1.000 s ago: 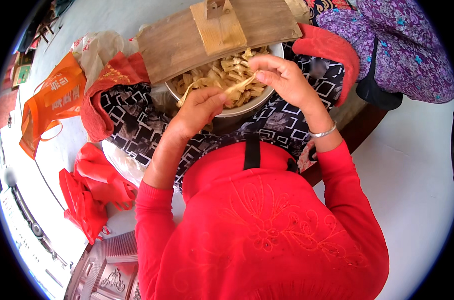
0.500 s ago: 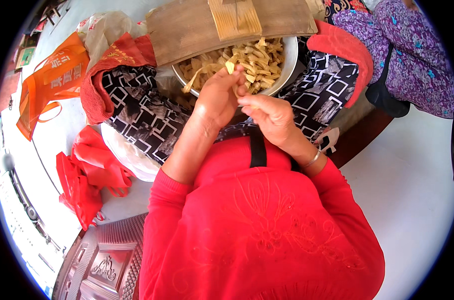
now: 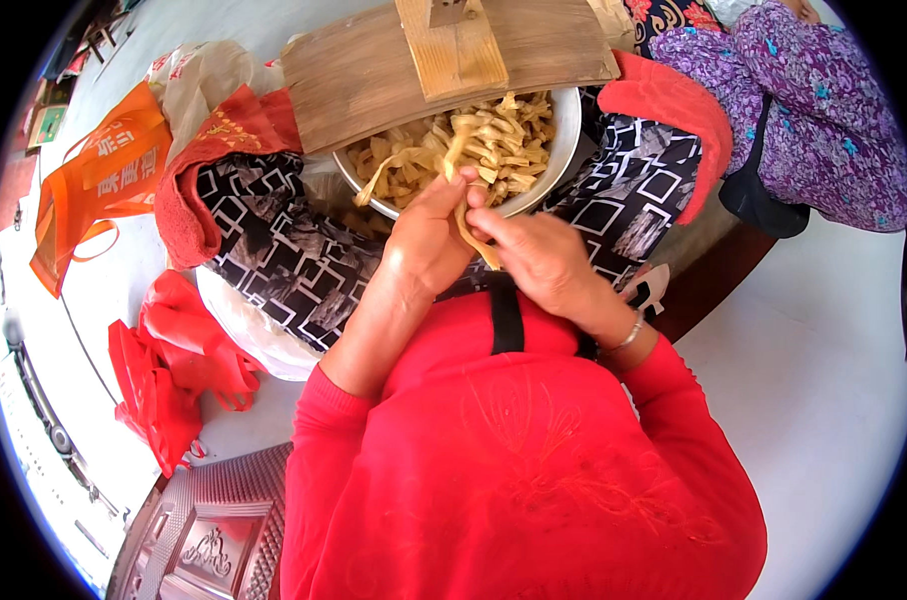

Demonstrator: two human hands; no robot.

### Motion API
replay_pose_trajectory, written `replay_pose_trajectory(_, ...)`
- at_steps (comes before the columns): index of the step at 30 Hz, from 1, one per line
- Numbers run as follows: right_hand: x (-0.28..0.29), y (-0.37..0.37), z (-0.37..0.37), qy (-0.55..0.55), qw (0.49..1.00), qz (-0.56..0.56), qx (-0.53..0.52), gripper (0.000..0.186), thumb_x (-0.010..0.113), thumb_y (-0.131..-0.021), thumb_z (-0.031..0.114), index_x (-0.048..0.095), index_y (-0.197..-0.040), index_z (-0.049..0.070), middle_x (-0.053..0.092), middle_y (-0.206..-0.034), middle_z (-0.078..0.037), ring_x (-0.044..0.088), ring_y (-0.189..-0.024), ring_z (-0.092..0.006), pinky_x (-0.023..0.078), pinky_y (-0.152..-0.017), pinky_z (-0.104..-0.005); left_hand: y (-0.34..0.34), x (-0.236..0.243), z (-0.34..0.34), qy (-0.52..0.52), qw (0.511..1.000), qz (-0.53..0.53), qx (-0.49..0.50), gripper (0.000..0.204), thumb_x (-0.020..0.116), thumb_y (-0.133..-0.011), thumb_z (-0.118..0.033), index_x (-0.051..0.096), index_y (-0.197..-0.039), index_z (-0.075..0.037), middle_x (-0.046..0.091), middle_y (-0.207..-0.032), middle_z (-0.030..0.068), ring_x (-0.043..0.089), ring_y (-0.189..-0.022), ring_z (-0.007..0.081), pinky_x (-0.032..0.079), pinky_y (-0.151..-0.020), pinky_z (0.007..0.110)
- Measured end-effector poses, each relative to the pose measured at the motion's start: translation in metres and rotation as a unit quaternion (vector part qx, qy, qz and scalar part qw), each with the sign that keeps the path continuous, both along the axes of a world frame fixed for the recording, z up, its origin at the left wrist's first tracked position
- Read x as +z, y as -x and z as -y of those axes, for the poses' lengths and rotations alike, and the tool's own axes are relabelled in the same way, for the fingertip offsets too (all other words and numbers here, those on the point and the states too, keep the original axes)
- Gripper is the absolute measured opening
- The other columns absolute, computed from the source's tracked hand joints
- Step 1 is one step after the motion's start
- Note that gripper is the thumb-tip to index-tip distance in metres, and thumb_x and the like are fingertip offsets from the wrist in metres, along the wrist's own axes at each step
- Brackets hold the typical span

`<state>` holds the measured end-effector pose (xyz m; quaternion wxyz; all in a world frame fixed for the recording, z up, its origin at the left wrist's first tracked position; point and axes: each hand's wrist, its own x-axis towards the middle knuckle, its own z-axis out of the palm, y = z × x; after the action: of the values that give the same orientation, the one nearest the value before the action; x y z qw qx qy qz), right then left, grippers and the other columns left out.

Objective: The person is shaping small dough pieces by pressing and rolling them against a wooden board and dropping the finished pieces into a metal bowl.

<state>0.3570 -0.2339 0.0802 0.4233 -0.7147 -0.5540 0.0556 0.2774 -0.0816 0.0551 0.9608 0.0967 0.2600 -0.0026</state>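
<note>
My left hand [image 3: 432,232] is closed, pinching a pale yellow, soft-looking strip [image 3: 460,140] between thumb and fingers. One part of the strip rises toward the bowl; its tail [image 3: 485,253] hangs below, between my hands. Close beside it, my right hand [image 3: 546,258] has its fingers curled against the strip, with the fingertips partly hidden. A silver metal bowl [image 3: 571,128] between my knees holds many similar yellow pieces [image 3: 514,135], several looking knotted. One longer strip [image 3: 382,172] droops over the bowl's left rim.
A wooden board [image 3: 359,75] with a lighter block [image 3: 452,52] spans the bowl's far side. Red cloths [image 3: 186,200] cover both sides near my knees. Orange [image 3: 109,180] and red bags [image 3: 179,365] lie left, near a carved wooden panel [image 3: 214,540]. A person in purple patterned clothing [image 3: 824,110] sits right.
The strip now extends up toward the bowl and hangs below my left hand, showing more of its length. My right hand has shifted slightly down. The view has tilted a little.
</note>
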Motion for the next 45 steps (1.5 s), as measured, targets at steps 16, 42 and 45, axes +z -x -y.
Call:
replay_pose_trajectory(16, 0.024, -0.019, -0.019, 0.019, 0.993, 0.100, -0.052, 0.009, 0.067, -0.082, 0.006, 0.064, -0.090, 0.004, 0.065, -0.084, -0.008, 0.064, -0.080, -0.0276, 0.049, -0.074, -0.0367, -0.001, 0.035, 0.000, -0.815, 0.521, -0.044, -0.250, 0.015, 0.060, -0.084, -0.013, 0.064, -0.098, -0.008, 0.065, -0.089, 0.0175, 0.062, -0.086, 0.0378, 0.050, -0.072, 0.044)
replay_pose_trajectory(42, -0.031, -0.007, -0.029, -0.055, 0.731, -0.672, -0.107, 0.019, 0.063, -0.091, 0.012, 0.064, -0.107, 0.001, 0.062, -0.082, -0.002, 0.056, -0.065, -0.0079, 0.047, -0.059, -0.0209, -0.008, 0.010, -0.003, -0.598, 0.797, -0.031, -0.077, 0.016, 0.055, -0.089, -0.001, 0.061, -0.103, 0.003, 0.063, -0.088, 0.0058, 0.059, -0.079, 0.0124, 0.049, -0.071, 0.027)
replay_pose_trajectory(45, -0.027, -0.009, -0.031, -0.051, 0.768, -0.621, -0.147, 0.019, 0.063, -0.091, 0.010, 0.064, -0.107, 0.000, 0.062, -0.083, -0.001, 0.055, -0.065, -0.0076, 0.047, -0.059, -0.0208, -0.010, 0.008, -0.004, -0.620, 0.782, -0.009, -0.066, 0.018, 0.051, -0.090, -0.002, 0.058, -0.106, 0.003, 0.064, -0.088, 0.0108, 0.061, -0.080, 0.0160, 0.050, -0.074, 0.030)
